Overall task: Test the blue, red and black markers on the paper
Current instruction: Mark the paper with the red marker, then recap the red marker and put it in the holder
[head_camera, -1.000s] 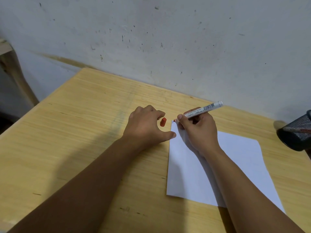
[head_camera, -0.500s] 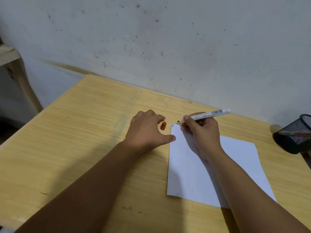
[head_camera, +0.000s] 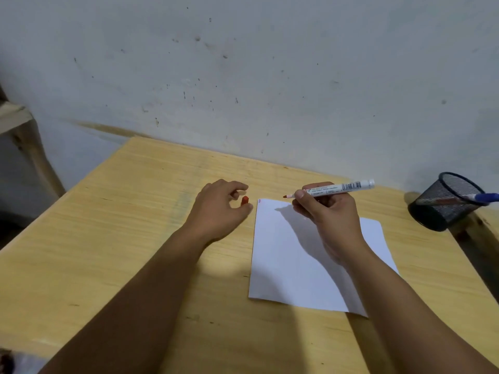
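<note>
So the red marker (head_camera: 330, 189) is uncapped and lies nearly level in the right hand (head_camera: 328, 217), its red tip pointing left and lifted just off the far edge of the paper (head_camera: 310, 265). The fingers are clamped around the white barrel near the tip end, thumb on top. To the left, the left hand (head_camera: 221, 209) rests on the table (head_camera: 108, 225) just beside the sheet's far-left corner, with the red cap (head_camera: 244, 200) pinched loosely between thumb and fingers, the other fingers curled.

At that far-left corner of the paper sit small marks (head_camera: 260, 201): a red stroke is plain, and there seems to be a darker or bluish one with it, though they are too small to tell for sure. The rest of the sheet is blank.

Out at the far right of the table stands a black mesh pen holder (head_camera: 445, 203), a blue marker (head_camera: 483, 197) leaning out of it. No black marker can be made out.

As a judgement, the red test looks done, the blue probably so, and the black one is left, after the red is capped.
</note>
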